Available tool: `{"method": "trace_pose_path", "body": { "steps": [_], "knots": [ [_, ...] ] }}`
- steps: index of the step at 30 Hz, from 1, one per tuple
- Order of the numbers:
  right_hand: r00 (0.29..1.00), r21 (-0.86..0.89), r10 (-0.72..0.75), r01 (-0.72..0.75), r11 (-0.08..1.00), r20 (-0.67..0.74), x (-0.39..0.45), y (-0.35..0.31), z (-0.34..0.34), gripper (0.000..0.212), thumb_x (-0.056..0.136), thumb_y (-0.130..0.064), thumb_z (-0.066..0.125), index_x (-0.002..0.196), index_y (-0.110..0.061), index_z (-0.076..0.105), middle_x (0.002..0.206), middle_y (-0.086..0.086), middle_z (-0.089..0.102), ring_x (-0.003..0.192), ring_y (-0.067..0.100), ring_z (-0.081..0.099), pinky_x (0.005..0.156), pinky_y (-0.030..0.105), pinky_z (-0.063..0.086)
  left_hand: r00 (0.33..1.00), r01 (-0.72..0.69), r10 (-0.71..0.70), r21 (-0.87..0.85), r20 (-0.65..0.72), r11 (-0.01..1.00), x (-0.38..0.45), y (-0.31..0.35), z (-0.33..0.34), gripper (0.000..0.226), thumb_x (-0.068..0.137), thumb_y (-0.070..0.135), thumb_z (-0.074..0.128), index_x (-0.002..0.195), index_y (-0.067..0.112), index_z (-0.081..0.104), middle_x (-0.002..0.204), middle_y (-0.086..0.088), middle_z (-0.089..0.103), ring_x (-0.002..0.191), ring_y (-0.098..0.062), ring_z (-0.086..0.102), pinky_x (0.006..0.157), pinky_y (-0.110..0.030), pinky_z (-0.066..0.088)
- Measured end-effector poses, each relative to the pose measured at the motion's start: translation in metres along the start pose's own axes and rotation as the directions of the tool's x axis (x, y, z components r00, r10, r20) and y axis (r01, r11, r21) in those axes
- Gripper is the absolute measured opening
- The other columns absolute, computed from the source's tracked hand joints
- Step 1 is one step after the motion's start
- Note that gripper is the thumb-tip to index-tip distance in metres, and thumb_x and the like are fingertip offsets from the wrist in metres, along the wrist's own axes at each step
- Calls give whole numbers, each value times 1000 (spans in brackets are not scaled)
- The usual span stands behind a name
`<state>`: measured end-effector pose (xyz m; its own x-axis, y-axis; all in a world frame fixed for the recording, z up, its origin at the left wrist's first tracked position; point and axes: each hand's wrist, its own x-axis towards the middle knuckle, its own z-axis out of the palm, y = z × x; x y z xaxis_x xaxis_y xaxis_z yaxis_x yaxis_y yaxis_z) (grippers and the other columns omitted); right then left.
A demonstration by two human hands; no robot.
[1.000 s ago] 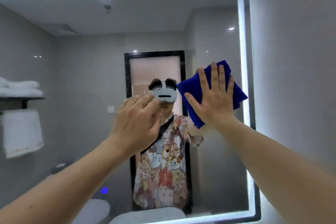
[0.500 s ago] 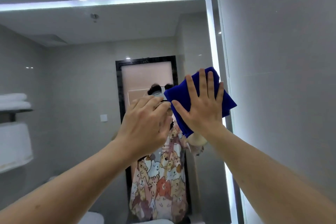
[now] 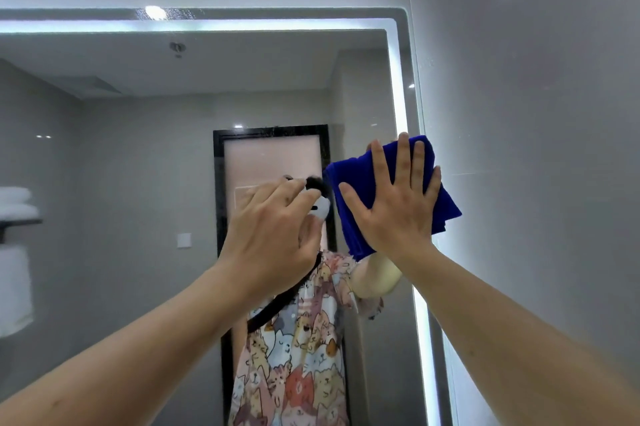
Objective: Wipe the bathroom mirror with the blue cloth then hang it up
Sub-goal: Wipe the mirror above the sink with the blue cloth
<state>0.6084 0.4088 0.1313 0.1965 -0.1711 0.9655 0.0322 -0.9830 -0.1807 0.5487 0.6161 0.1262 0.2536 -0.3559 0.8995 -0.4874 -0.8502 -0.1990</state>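
A folded blue cloth (image 3: 349, 190) lies flat against the bathroom mirror (image 3: 138, 183) near its lit right edge. My right hand (image 3: 398, 204) presses the cloth onto the glass with straight, spread fingers. My left hand (image 3: 273, 235) is raised just left of the cloth, fingers loosely curled toward the glass and holding nothing; whether the fingertips touch the mirror I cannot tell. The mirror reflects a person in a patterned shirt and a dark-framed door.
A bright light strip (image 3: 401, 107) runs along the mirror's top and right edges. A grey tiled wall (image 3: 536, 148) stands right of the mirror. Reflected at the far left are white towels on a shelf (image 3: 15, 204) and one hanging below.
The view has tilted upward, showing more of the mirror's top edge. My right hand has slid the cloth along the glass by the right edge. My left hand stays beside it.
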Motion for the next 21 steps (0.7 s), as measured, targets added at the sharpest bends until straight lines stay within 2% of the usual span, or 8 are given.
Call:
{"method": "trace_pose_path", "body": {
  "steps": [8,15,21],
  "knots": [
    [999,2,3,-3,1000,-32,45,-2,-8,82,95,-76,14,163,-31,12,173,8,4,159,34,0,125,62,7,997,-58,63,108,-35,992,21,-14,-10,43,92,40,56,129,20,65,136,-5,64,129,-27,56,108,-50,44],
    [999,-19,5,-6,1000,-43,77,-23,-14,85,94,-80,6,163,-31,10,173,11,1,158,36,-3,124,64,2,987,50,-43,42,-155,998,19,-56,-31,41,90,37,59,124,16,68,130,-7,67,121,-29,60,102,-45,46],
    [998,-4,49,-49,999,-31,73,-54,-11,86,95,-80,8,164,-30,7,172,12,0,158,37,-5,124,65,1,985,82,-73,52,-155,995,6,-88,-39,41,89,36,59,123,15,68,130,-8,68,121,-30,60,103,-46,46]
  ]
}}
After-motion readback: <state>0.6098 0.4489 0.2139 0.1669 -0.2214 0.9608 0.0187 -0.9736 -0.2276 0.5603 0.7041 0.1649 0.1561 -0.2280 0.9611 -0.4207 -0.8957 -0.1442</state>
